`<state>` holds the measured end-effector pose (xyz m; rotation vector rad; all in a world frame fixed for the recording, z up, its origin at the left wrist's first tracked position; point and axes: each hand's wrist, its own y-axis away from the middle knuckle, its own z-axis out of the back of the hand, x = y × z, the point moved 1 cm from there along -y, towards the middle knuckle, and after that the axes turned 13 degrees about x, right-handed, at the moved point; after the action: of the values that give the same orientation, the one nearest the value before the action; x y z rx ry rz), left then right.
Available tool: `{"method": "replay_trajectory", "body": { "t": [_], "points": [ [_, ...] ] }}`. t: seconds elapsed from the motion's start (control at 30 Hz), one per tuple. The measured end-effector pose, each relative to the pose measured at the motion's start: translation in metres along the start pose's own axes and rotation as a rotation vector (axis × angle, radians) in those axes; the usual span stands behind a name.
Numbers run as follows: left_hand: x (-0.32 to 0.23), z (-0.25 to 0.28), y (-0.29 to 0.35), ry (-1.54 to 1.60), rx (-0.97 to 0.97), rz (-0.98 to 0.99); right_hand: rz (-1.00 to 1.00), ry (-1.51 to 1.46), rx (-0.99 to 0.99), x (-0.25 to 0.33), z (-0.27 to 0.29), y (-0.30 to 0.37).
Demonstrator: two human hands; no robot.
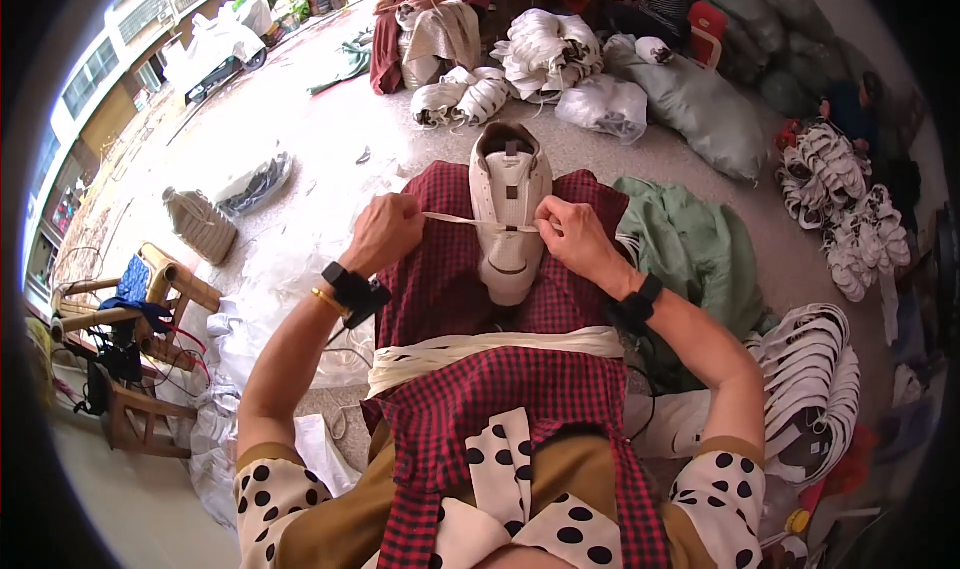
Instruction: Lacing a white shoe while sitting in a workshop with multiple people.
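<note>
A cream sneaker (507, 269) rests on the red-and-black checked apron (430, 299) over my lap, its toe toward me and its heel opening away. A pale shoelace (455, 219) crosses the shoe's tongue. My left hand (388, 235) is closed on one end of this lace and draws it taut to the left of the shoe. On the other side, my right hand (578, 237) pinches the lace close against the shoe's right edge. Lying across my lap nearer my waist is a bundle of cream laces (500, 347).
To my right lie a green cloth (690, 254) and stacked white shoe uppers (810, 369). More bundled uppers (548, 51) and grey sacks (690, 109) stand ahead, near two seated people. A bamboo chair (150, 319), clear plastic sheeting (275, 309) and a plastic jug (200, 224) are left.
</note>
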<state>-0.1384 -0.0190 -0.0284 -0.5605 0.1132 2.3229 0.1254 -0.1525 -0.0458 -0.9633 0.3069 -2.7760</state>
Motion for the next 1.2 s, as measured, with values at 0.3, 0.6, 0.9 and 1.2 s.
{"method": "replay_trajectory", "body": {
  "t": [0.3, 0.6, 0.9, 1.2],
  "points": [
    [-0.001, 0.002, -0.007, 0.268, 0.142, -0.035, 0.024, 0.06, -0.15, -0.025, 0.017, 0.02],
    [-0.026, -0.007, 0.013, -0.14, -0.142, -0.085, 0.1, 0.241, 0.006, 0.007, 0.013, 0.017],
    [-0.053, -0.045, -0.003, 0.104, 0.031, -0.378, 0.182, 0.372, 0.058, 0.01, -0.013, 0.007],
    [-0.049, -0.039, -0.029, 0.16, 0.194, -0.233, -0.116, -0.03, 0.187, -0.025, 0.017, -0.001]
  ]
}}
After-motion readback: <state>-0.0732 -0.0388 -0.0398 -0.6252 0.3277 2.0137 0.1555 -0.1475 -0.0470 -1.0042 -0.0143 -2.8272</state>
